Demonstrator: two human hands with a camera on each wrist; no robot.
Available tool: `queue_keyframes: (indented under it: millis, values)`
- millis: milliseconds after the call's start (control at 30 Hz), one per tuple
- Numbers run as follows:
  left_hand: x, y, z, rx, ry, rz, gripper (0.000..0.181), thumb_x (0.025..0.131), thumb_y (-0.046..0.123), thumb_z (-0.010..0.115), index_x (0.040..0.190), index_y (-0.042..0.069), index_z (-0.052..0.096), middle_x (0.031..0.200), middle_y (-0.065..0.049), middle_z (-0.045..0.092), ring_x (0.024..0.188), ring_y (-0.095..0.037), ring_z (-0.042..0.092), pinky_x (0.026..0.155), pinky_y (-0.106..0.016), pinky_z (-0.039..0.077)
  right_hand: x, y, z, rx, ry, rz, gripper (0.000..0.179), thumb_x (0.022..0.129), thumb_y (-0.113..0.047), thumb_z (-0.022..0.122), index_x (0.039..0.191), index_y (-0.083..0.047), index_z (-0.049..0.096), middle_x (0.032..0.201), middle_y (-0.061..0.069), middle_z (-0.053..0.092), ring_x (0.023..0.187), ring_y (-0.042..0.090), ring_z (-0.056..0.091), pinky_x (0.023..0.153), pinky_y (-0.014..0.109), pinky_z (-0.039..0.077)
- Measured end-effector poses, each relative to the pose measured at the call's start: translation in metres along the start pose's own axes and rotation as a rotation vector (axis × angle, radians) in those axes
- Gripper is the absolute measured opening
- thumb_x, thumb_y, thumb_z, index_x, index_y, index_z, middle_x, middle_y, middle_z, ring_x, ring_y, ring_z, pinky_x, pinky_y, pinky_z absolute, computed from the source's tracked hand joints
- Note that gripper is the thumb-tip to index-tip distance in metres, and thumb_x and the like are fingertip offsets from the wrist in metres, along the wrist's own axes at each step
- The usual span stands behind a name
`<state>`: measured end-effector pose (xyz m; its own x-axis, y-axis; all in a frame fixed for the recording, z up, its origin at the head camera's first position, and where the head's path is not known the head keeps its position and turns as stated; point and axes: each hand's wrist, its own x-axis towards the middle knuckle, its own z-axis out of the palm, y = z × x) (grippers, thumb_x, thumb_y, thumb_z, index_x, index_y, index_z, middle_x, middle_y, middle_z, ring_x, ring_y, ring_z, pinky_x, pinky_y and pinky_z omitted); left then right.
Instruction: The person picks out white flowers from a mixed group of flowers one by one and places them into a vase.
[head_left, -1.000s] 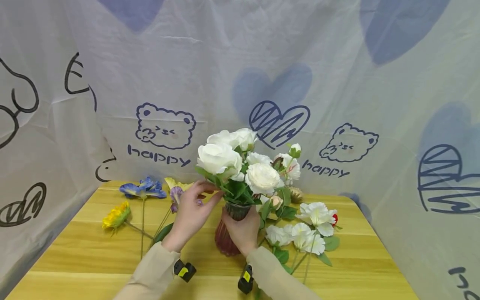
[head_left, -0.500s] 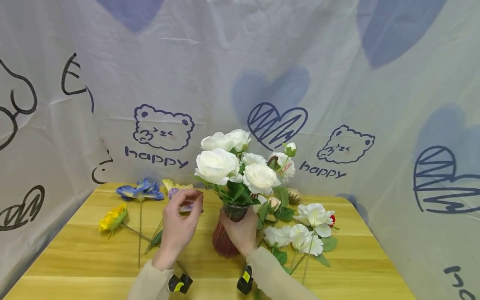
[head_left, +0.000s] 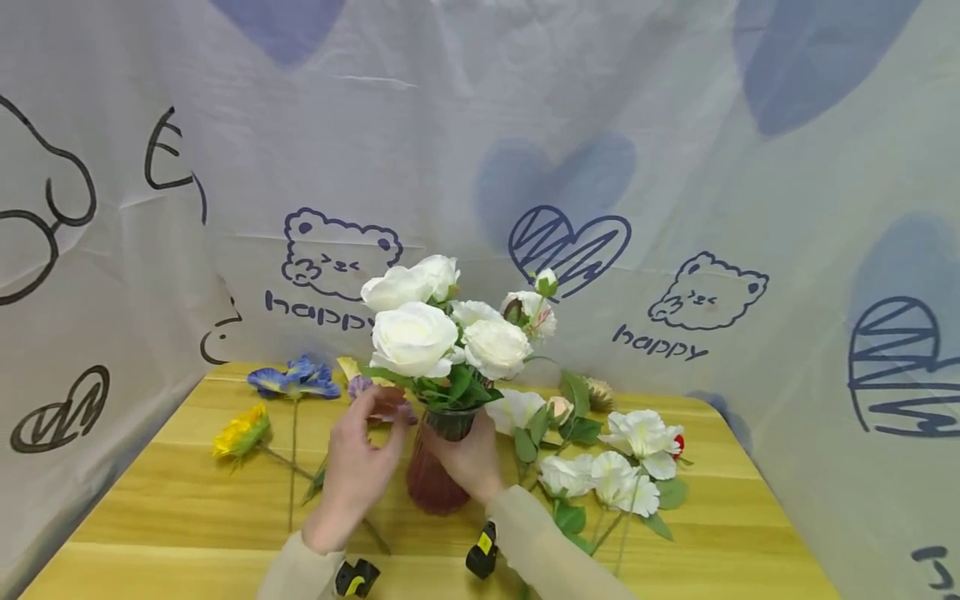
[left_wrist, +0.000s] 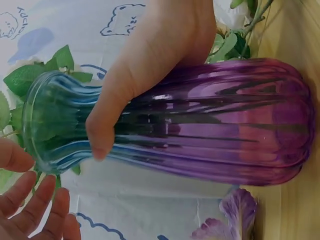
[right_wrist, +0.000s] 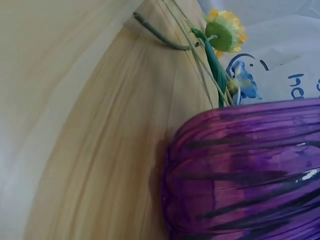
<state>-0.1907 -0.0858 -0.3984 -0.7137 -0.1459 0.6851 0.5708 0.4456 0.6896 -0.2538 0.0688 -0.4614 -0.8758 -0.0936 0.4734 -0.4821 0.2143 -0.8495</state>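
A wooden table (head_left: 187, 521) is spanning the lower frame. At lower centre, a purple vase (head_left: 437, 487) is holding white flowers (head_left: 420, 337); the right hand (head_left: 467, 460) is grasping it near the top, the left hand (head_left: 358, 462) hovering just left, fingers parted, empty.

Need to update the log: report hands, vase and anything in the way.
Right hand grips vase; left hand open beside it, seemingly empty. Vase on table, white flowers in it. Nothing seen blocking left hand; loose flowers lie either side.
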Motion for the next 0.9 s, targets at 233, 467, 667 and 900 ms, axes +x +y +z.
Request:
queue_keyframes:
  millis: [233,467,667,900]
  values:
    - [-0.003,-0.003,-0.017,0.058,-0.046,-0.101,0.023,0.09,-0.002,0.068,0.11,0.008,0.067,0.102,-0.007,0.073,0.093,-0.018,0.068,0.082,-0.033,0.056,0.006,-0.005,0.012,0.031,-0.133,-0.024,0.068,0.081,-0.024,0.078,0.142,-0.013,0.049,0.134,0.009,0.064,0.124,0.022,0.062,0.108,0.038,0.051]
    - [-0.006,-0.007,-0.036,0.141,-0.06,-0.141,0.029,0.089,-0.004,0.066,0.117,0.002,0.065,0.11,-0.01,0.073,0.097,-0.024,0.068,0.087,-0.043,0.057,0.008,-0.01,0.006,-0.047,-0.211,0.124,0.081,0.082,-0.035,0.081,0.148,-0.009,0.041,0.14,0.014,0.058,0.13,0.029,0.057,0.111,0.049,0.047]
    - [-0.014,-0.013,-0.048,0.16,-0.115,-0.191,0.029,0.091,-0.002,0.065,0.12,0.001,0.064,0.115,-0.014,0.071,0.103,-0.032,0.068,0.091,-0.053,0.057,-0.002,-0.005,-0.009,-0.084,-0.336,0.14,0.087,0.087,-0.042,0.077,0.154,-0.011,0.031,0.147,0.016,0.051,0.136,0.033,0.052,0.112,0.052,0.046]
    - [-0.025,-0.013,-0.042,0.216,-0.188,-0.157,0.025,0.09,0.0,0.067,0.114,0.005,0.067,0.114,-0.011,0.072,0.1,-0.029,0.07,0.087,-0.049,0.059,-0.025,0.003,-0.045,-0.066,-0.316,0.219,0.064,0.093,-0.027,0.072,0.148,-0.011,0.042,0.141,0.016,0.055,0.132,0.033,0.053,0.112,0.055,0.046]
